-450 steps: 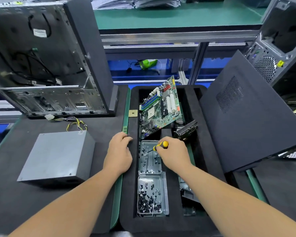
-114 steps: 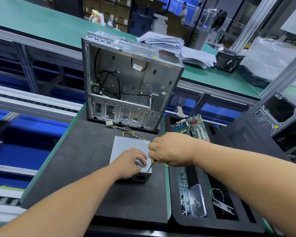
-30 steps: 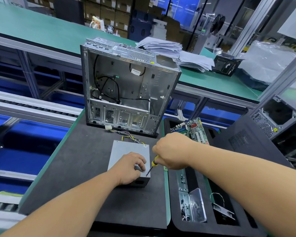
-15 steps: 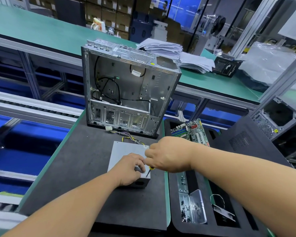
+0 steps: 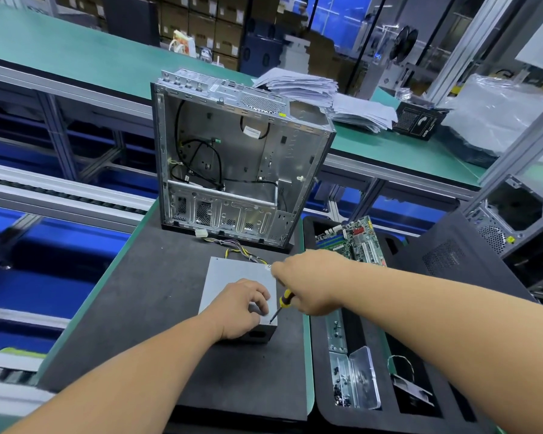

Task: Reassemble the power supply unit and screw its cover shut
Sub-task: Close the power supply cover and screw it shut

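Observation:
The grey power supply unit [image 5: 232, 274] lies flat on the black mat, its coloured wires [image 5: 242, 250] trailing toward the case. My left hand [image 5: 239, 305] rests on the near part of its cover, fingers curled over the near right corner. My right hand [image 5: 308, 283] grips a small screwdriver [image 5: 283, 303] with a yellow and black handle. The shaft slants down and left, and its tip meets the cover's near right corner by my left fingertips. Whether a screw sits under the tip cannot be seen.
An open metal computer case [image 5: 232, 170] stands upright behind the unit. To the right, a black foam tray [image 5: 320, 386] holds a motherboard [image 5: 351, 239], a clear screw box [image 5: 355, 380] and loose parts. A black side panel [image 5: 458, 258] leans at far right.
My right hand has drawn back to the right, so the screwdriver handle shows again and its tip stays at the cover's near right corner. My left hand has kept its place.

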